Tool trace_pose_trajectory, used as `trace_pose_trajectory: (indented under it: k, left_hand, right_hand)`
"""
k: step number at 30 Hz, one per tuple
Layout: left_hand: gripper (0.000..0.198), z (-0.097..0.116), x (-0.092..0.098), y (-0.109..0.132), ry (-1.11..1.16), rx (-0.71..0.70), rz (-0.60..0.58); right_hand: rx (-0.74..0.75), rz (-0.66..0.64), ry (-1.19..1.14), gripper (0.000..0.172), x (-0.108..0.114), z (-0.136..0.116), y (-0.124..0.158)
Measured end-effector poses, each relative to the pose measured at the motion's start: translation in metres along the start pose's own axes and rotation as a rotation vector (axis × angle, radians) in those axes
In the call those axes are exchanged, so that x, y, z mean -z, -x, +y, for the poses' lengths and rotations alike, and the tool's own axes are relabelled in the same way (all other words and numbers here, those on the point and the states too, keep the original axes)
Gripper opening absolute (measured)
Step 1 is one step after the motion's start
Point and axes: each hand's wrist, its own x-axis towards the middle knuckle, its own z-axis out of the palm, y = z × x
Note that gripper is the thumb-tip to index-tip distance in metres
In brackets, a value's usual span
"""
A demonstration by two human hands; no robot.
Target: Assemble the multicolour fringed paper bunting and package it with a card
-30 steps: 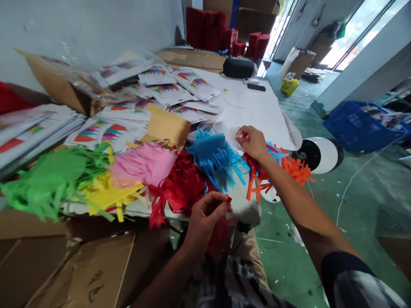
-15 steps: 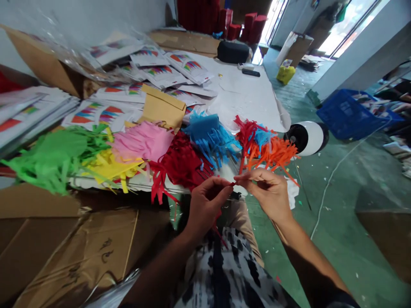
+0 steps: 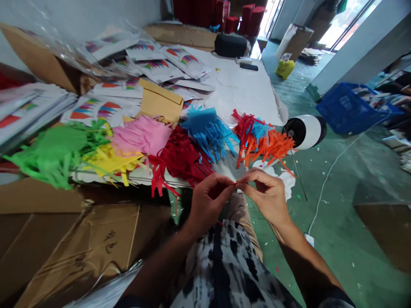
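My left hand point(image 3: 208, 202) and my right hand point(image 3: 269, 193) meet fingertip to fingertip in front of the table edge. Both pinch a thin red strip point(image 3: 236, 184), mostly hidden by the fingers. Just beyond them lies a dark red fringed bundle point(image 3: 181, 158), its strips hanging over the edge. A blue fringed bundle point(image 3: 205, 124) sits behind it. To the right are loose red strips point(image 3: 243, 128) and an orange fringed bundle point(image 3: 271, 145). Pink point(image 3: 141, 134), yellow point(image 3: 111, 162) and green point(image 3: 58, 149) fringed bundles line the table's left part.
Printed white packets point(image 3: 157, 70) and a yellow-brown envelope point(image 3: 160, 100) lie behind the bundles. A black-and-white round device point(image 3: 305, 130) stands at the right. Cardboard point(image 3: 105, 239) is at lower left, a blue crate point(image 3: 348, 107) on the floor, and a cable point(image 3: 327, 184) crosses the floor.
The fingertips of both hands have come closer together, and less of the red strip shows between them. The whole view has shifted slightly; the bundles stay where they were.
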Motion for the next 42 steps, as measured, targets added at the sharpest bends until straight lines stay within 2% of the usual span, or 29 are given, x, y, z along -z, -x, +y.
trace_pose_trajectory:
  k: [6,16,22,25,29,37,40,42]
  left_hand:
    - [0.008,-0.003,0.001,0.001,-0.049,-0.109,-0.008]
    - [0.009,0.003,0.001,-0.001,-0.136,-0.131,-0.024]
    - [0.014,-0.002,0.002,0.0,-0.004,0.082,-0.047]
    - [0.017,-0.005,0.002,0.0,0.096,0.127,-0.075]
    - [0.027,-0.008,0.002,-0.002,0.161,0.143,-0.095]
    - [0.019,-0.009,-0.006,-0.002,0.089,0.1,-0.013]
    - [0.019,-0.01,-0.007,-0.003,0.05,0.119,-0.037]
    - [0.02,-0.012,-0.006,-0.004,-0.007,0.107,-0.096]
  right_hand:
    - [-0.099,-0.058,-0.07,0.005,0.001,0.001,0.003]
    - [-0.227,-0.034,-0.123,0.011,0.0,0.006,0.011]
    - [-0.215,-0.019,-0.085,0.009,0.001,0.007,0.015]
    - [-0.225,-0.033,-0.086,0.01,0.005,0.009,0.015]
    - [-0.228,0.001,-0.075,0.013,0.008,0.013,0.015]
    - [-0.24,-0.032,-0.111,0.015,0.006,0.018,0.019]
    - [-0.203,-0.006,-0.063,0.014,0.01,0.02,0.02]
    - [-0.168,0.009,0.003,0.013,0.012,0.021,0.019]
